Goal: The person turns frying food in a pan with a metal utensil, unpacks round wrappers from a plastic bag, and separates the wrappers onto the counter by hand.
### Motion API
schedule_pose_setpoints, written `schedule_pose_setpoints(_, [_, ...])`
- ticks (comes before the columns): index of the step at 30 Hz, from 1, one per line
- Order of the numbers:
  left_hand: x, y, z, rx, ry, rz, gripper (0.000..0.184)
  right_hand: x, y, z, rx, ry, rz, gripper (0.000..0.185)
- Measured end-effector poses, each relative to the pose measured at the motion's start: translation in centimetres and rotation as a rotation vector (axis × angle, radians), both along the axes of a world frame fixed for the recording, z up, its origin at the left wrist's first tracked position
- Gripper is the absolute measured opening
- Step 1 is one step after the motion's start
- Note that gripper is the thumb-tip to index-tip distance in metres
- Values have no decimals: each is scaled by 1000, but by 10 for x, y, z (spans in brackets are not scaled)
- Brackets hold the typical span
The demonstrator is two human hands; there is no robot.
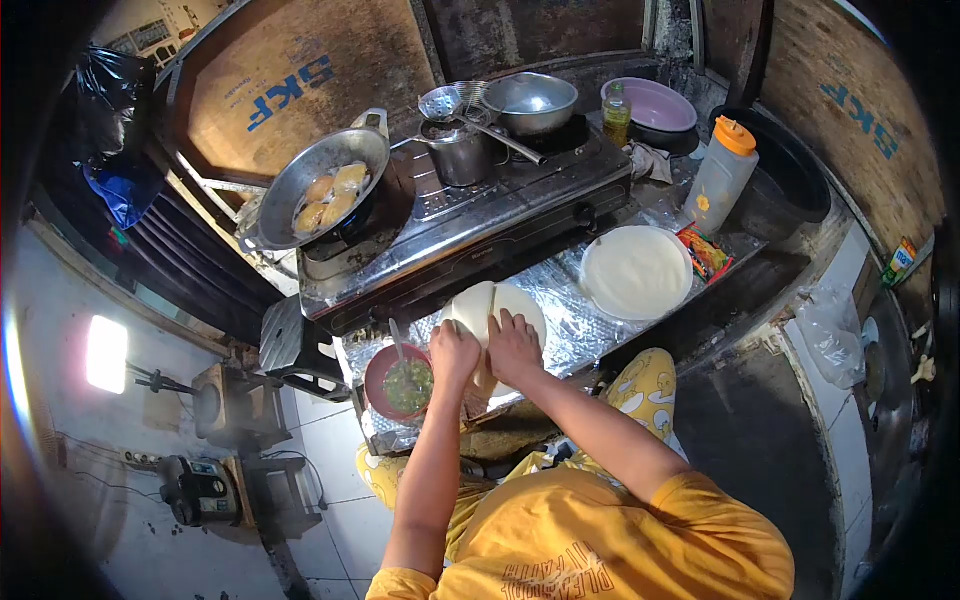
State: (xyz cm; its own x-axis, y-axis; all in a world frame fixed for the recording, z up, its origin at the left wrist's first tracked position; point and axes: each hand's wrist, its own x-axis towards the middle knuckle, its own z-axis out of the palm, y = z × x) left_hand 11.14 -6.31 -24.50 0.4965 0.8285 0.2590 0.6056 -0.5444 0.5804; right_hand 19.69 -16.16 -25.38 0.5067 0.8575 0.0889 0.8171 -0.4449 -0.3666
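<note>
Two pale halves of a thin round dough sheet (518, 305) lie on the foil-covered board in front of me, with a narrow dark gap or seam down the middle. My left hand (455, 352) is closed on the near left edge of the sheet. My right hand (514, 348) has its fingers curled onto the edge beside the seam. What lies under the fingers is hidden. Left of my left hand stands a reddish bowl (375, 392) of chopped green mixture (408, 388), with a spoon (397, 340) leaning in it. Further right is a pale stack of round sheets (637, 272).
Behind the foil (560, 345), a gas stove (470, 240) carries a wok (270, 200) with several golden fried pieces (335, 198), a metal pot (462, 160) with a strainer (441, 104), and a metal bowl (530, 105). An orange-capped bottle (720, 180) and red packet (705, 252) stand right.
</note>
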Motion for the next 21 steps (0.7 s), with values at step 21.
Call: schedule_pose_setpoints(21, [-62,20,71,190,-274,258,22,5,15,-47,160,-41,44,54])
